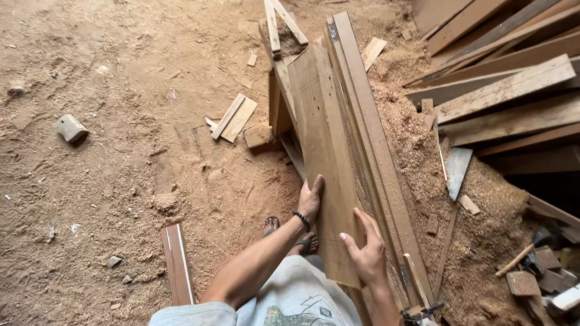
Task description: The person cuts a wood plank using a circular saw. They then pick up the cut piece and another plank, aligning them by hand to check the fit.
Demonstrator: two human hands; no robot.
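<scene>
Your left hand [311, 198] lies flat against the left edge of the wide wooden plank [323, 157], fingers stretched out and thumb pointing up, pressing rather than gripping. Your right hand [367, 250] is half open at the plank's near right edge, fingers curled loosely around that edge, so neither hand has a closed hold. The plank runs from 6 o'clock up toward 12 o'clock, leaning on a stack of long narrow boards [368, 139] just to its right, its far end resting near the small wooden frame [280, 27] at 12 o'clock.

Your sandalled feet [290, 232] stand directly under the near left edge, at about 7 o'clock from your left hand. With only open palms steadying it, the plank could likely slide sideways off the stack and drop onto your toes. The sawdust-covered floor [121, 151] looks loose, so footing may slip if you shift weight. Offcuts [235, 118] at 10 o'clock and the short strip [177, 262] at 8 o'clock are trip risks, and rough edges could leave splinters in bare fingers
</scene>
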